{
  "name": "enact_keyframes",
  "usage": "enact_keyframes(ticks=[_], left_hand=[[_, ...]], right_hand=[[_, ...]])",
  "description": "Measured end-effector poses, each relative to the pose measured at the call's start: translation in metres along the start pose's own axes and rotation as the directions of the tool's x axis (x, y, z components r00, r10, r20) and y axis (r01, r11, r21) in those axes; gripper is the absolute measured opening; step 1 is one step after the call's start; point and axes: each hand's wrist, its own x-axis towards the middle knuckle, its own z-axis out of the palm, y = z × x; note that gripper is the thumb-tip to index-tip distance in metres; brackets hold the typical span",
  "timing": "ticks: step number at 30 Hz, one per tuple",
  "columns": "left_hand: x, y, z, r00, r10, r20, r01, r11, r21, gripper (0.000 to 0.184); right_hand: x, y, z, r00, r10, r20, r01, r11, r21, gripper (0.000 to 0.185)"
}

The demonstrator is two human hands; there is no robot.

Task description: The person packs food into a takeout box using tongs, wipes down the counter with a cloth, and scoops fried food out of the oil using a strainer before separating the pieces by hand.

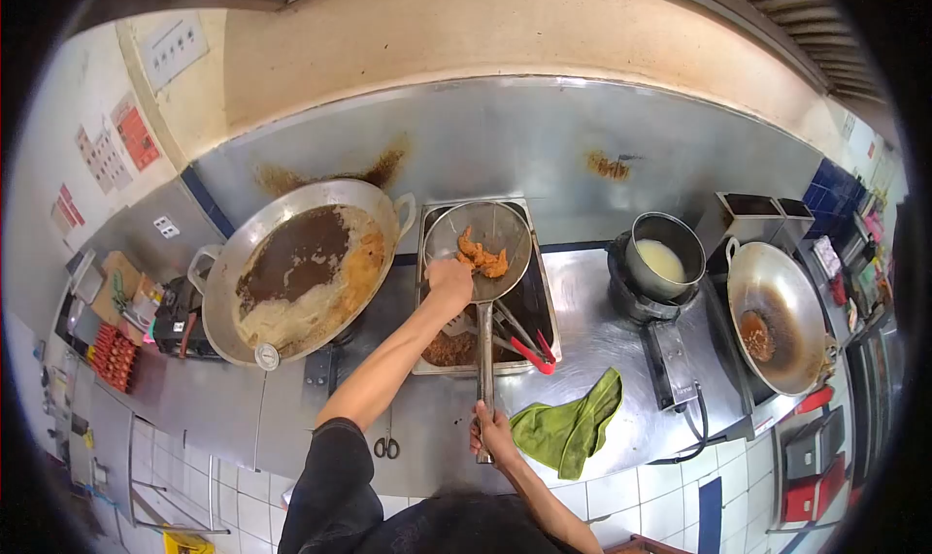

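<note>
There it was, the right hand (495, 436) closed firmly round the stiff strainer's (513, 226) handle (485, 360) above the tray (547, 297), the left hand (450, 280) curled, grip unclear, by light, crumbly fried pieces (482, 258) inside, best pinched gently mid-piece!

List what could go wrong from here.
1. Burn: the bare left hand is right by the fried pieces, which may be hot.
2. Spill: the right hand alone grips the strainer's handle; a tilt could tip the pieces out.
3. Splash: the left forearm is near the big wok of foamy liquid; a bump could slosh it.
</note>
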Motion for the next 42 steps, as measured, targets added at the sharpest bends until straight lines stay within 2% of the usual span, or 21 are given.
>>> enact_keyframes(ticks=[4,7,11,14,17,19,23,26,29,33,37,39,42], left_hand=[[0.019,0.028,-0.002,0.992,-0.014,0.129,-0.003,0.992,0.127,0.016],[0.025,0.043,0.002,0.988,-0.053,0.144,0.024,0.981,0.194,0.016],[0.031,0.052,-0.003,0.983,-0.078,0.168,0.046,0.982,0.185,0.016],[0.039,0.053,-0.003,0.969,-0.109,0.221,0.059,0.973,0.222,0.02],[0.049,0.053,0.006,0.976,-0.082,0.204,0.021,0.958,0.285,0.02],[0.05,0.059,-0.002,0.952,-0.096,0.289,0.004,0.953,0.302,0.022],[0.056,0.071,-0.001,0.955,-0.115,0.275,0.026,0.952,0.306,0.022],[0.063,0.073,0.007,0.973,-0.065,0.223,0.011,0.971,0.237,0.022],[0.066,0.074,-0.012,0.955,-0.06,0.29,-0.017,0.967,0.255,0.022],[0.059,0.067,-0.019,0.971,-0.032,0.238,-0.031,0.966,0.256,0.02],[0.052,0.037,-0.021,0.969,-0.091,0.23,0.015,0.949,0.315,0.022],[0.05,0.026,-0.018,0.945,-0.179,0.273,0.074,0.932,0.355,0.022],[0.044,0.026,-0.016,0.936,-0.198,0.29,0.072,0.916,0.394,0.023]], right_hand=[[-0.002,-0.008,-0.018,1.0,0.022,0.011,-0.022,1.0,0.004,0.044],[-0.005,-0.013,-0.026,0.998,0.054,0.028,-0.055,0.998,0.021,0.043],[-0.007,-0.018,-0.032,0.996,0.066,0.062,-0.068,0.997,0.025,0.04],[-0.012,-0.025,-0.033,0.994,0.078,0.071,-0.081,0.996,0.043,0.038],[-0.012,-0.029,-0.035,0.996,0.064,0.061,-0.066,0.997,0.037,0.036],[-0.01,-0.028,-0.037,0.996,0.057,0.067,-0.059,0.997,0.04,0.036],[-0.009,-0.028,-0.041,0.998,0.042,0.05,-0.043,0.999,0.011,0.034],[-0.007,-0.026,-0.041,0.999,0.03,0.038,-0.029,1.0,-0.005,0.034],[-0.004,-0.021,-0.044,0.998,0.008,0.055,-0.006,0.999,-0.032,0.034],[-0.006,-0.026,-0.049,0.999,0.013,0.053,-0.01,0.999,-0.052,0.035],[-0.006,-0.028,-0.047,0.997,0.041,0.065,-0.039,0.999,-0.026,0.035],[-0.008,-0.027,-0.049,0.996,0.052,0.07,-0.049,0.998,-0.044,0.035],[-0.006,-0.027,-0.048,0.998,0.018,0.059,-0.017,1.0,-0.025,0.036]])
